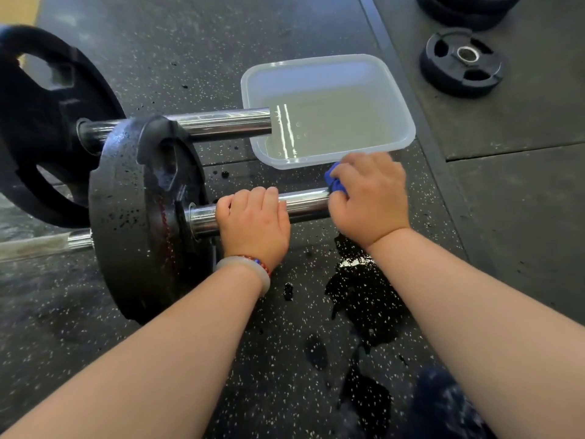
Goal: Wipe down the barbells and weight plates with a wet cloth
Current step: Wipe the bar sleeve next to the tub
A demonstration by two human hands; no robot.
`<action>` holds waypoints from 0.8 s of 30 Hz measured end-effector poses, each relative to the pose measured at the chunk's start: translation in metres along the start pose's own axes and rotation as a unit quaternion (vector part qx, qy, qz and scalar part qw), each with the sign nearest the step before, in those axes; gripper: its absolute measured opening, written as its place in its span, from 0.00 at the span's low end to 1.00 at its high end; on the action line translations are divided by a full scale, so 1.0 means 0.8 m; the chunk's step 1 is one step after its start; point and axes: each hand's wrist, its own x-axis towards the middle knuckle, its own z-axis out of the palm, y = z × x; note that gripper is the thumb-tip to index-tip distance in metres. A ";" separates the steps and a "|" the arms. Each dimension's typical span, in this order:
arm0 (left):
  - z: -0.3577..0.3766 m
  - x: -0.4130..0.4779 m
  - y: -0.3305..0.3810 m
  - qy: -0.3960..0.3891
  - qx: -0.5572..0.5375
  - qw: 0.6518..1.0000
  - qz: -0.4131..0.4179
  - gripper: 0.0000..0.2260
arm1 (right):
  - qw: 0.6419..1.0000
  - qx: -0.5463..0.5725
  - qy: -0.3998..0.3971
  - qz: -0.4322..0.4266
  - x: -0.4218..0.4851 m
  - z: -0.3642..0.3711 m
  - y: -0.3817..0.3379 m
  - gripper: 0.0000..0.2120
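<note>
The left hand (253, 221) is curling around the near barbell's chrome sleeve (305, 204), just outside the black weight plate (136, 217). The right hand (370, 198) is clutching the blue cloth (336, 182) around the sleeve's end, beside the water tub (316, 63). The steel is likely heavy, rigid and slick when wet, while the soft cloth is moulding to it, favouring a wraparound grip.

My head-worn camera, the only view, looks forward and down, close over the barbell sleeve (304, 205) and floor (278, 359).
</note>
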 end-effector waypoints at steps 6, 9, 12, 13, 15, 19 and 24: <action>0.003 -0.001 0.000 0.003 0.016 1.000 0.005 0.15 | 0.995 0.095 -0.033 -0.023 -0.005 0.032 -0.047 0.13; 0.001 -0.001 -0.001 -0.001 0.005 1.000 0.004 0.16 | 0.998 0.047 -0.028 0.033 -0.004 0.031 -0.024 0.10; 0.000 -0.001 -0.001 -0.003 -0.005 1.000 0.003 0.15 | 0.980 0.053 -0.039 0.186 -0.005 0.021 -0.005 0.12; 0.001 -0.001 0.000 -0.002 -0.004 1.000 0.001 0.15 | 0.979 0.063 -0.034 0.190 -0.004 0.020 -0.013 0.13; 0.003 0.000 -0.001 -0.004 0.006 1.000 -0.003 0.13 | 0.992 0.085 -0.045 0.087 -0.008 0.028 -0.047 0.15; 0.001 -0.001 0.000 -0.010 0.010 1.000 0.000 0.14 | 0.993 0.097 -0.061 -0.003 -0.010 0.034 -0.045 0.12; -0.004 -0.001 -0.001 -0.011 -0.009 1.000 0.006 0.17 | 0.983 0.042 -0.010 0.178 -0.012 0.026 -0.019 0.14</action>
